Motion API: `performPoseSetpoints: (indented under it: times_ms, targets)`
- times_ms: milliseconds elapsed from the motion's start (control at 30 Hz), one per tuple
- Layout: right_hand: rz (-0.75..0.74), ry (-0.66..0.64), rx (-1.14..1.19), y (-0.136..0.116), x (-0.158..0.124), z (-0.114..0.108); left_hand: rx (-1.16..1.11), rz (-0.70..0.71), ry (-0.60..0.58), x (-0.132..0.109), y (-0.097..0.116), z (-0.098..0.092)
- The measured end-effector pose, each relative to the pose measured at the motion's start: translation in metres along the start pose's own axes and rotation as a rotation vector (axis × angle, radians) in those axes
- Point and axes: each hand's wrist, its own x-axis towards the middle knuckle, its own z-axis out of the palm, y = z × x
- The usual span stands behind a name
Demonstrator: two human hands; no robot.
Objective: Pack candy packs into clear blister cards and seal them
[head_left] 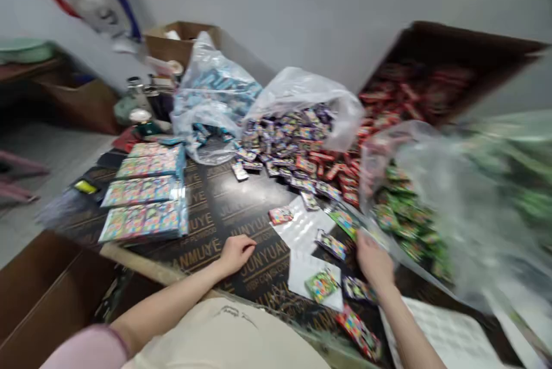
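Observation:
My left hand [236, 253] rests on the dark printed board with its fingers curled in; nothing shows in it. My right hand [375, 257], a little blurred, has its fingers closed at the near end of a green candy packet [344, 219], beside the open bag of green packets [403, 214]. Between my hands lie a small red packet [280, 215], a purple packet [331, 244] and white sheets [297, 268]. On one sheet is another green packet [321, 284]. Closer to me are a second purple packet [359, 289] and a longer red packet [359, 331].
Stacks of filled flat packs [144, 191] stand at the left. Behind are a bag of blue packets [215, 93], a bag of purple packets [288, 127] and a tilted carton [466, 53] spilling red packets. A white tray [448, 334] lies at the lower right.

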Motion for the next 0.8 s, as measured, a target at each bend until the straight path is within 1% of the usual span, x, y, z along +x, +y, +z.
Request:
performPoseSetpoints:
  times_ms: [67, 133, 167, 233, 300, 367, 467, 533, 567, 600, 667, 733, 767, 800]
  targets:
    - [-0.072, 0.076, 0.054, 0.013, -0.001, 0.014, -0.026, -0.045, 0.012, 0.004, 0.0, -0.003]
    - [-0.151, 0.14, 0.192, 0.022, 0.0, 0.015, -0.059, -0.09, 0.01, 0.006, 0.0, -0.008]
    - [-0.176, 0.165, 0.269, 0.026, 0.0, 0.009, -0.083, -0.114, -0.001, 0.006, 0.001, -0.011]
    - [-0.177, 0.22, 0.385, 0.028, 0.0, -0.013, -0.143, -0.166, -0.038, 0.007, 0.002, -0.018]
    - [-0.121, 0.283, 0.406, 0.026, 0.0, -0.038, -0.211, -0.215, -0.079, 0.007, 0.003, -0.027]
    - [-0.073, 0.308, 0.36, 0.021, 0.0, -0.056, -0.27, -0.25, -0.105, 0.006, 0.005, -0.035]
    - [-0.095, 0.223, 0.318, 0.012, -0.001, -0.063, -0.326, -0.28, -0.116, 0.003, 0.009, -0.046]
    - [-0.071, 0.229, 0.275, 0.003, -0.004, -0.066, -0.349, -0.273, -0.122, -0.001, 0.014, -0.053]
    - [-0.025, 0.274, 0.237, -0.004, -0.006, -0.071, -0.369, -0.26, -0.123, -0.003, 0.018, -0.056]
    - [0.031, 0.348, 0.201, -0.014, -0.009, -0.078, -0.398, -0.249, -0.118, -0.004, 0.023, -0.058]
    - [0.141, 0.535, 0.18, -0.048, -0.021, -0.101, -0.496, -0.239, -0.069, -0.004, 0.036, -0.061]
    - [0.144, 0.745, 0.321, -0.098, -0.039, -0.127, -0.625, -0.205, 0.005, 0.0, 0.052, -0.058]
    - [0.109, 0.765, 0.407, -0.128, -0.05, -0.14, -0.698, -0.167, 0.035, 0.004, 0.061, -0.056]
    - [0.065, 0.731, 0.509, -0.158, -0.06, -0.15, -0.78, -0.124, 0.05, 0.008, 0.069, -0.053]
